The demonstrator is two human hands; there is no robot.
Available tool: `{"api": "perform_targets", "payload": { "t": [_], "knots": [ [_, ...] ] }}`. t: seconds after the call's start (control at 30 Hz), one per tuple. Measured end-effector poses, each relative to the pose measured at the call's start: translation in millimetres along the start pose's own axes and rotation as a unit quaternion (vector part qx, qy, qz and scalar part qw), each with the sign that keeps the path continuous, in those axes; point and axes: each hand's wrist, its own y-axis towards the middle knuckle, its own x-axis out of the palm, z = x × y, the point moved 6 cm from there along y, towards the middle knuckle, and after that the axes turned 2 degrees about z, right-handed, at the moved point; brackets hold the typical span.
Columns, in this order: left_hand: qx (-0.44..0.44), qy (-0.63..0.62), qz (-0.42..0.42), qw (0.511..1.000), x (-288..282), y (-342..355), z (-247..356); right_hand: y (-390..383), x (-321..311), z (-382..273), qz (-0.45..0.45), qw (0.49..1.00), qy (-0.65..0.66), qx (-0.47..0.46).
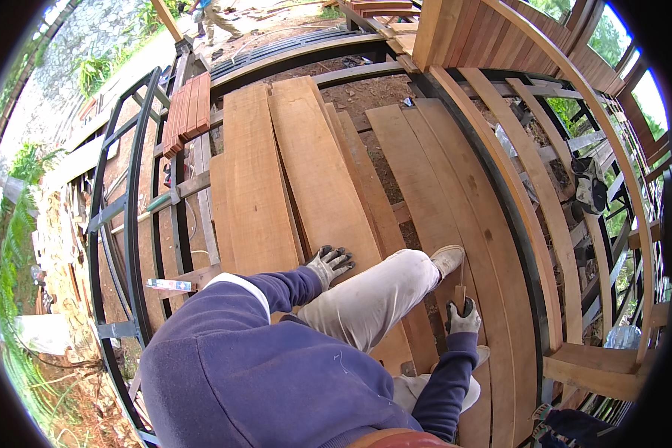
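Note:
My left hand, in a grey and black work glove, rests with fingers spread on a wide wooden plank. In a similar glove, my right hand is closed round the wooden handle of a slim hand tool. The tool's thin shaft points away from me, beside my shoe; its tip is too fine to make out. Under that shoe and the tool runs another plank. My bent knee lies between both hands.
Black metal frames stand at left, near a stack of reddish boards. A printed tube lies on a beam. Gaps between planks show soil. A dark beam runs along the right; a clear plastic bottle is beyond. Another person is far off.

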Motion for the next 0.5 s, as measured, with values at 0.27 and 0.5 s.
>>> {"api": "perform_targets", "payload": {
  "t": [0.27, 0.5],
  "knots": [
    [-0.001, 0.010, 0.001, 1.000, 4.2, -1.4, -2.0, -1.0, -2.3, -8.6, -0.007, 1.000, -0.004, -0.005],
    [-0.010, -0.016, -0.010, 1.000, -12.1, -2.7, 3.0, -2.4, -3.0, -6.7, 0.012, 1.000, -0.019, -0.012]
  ]
}}
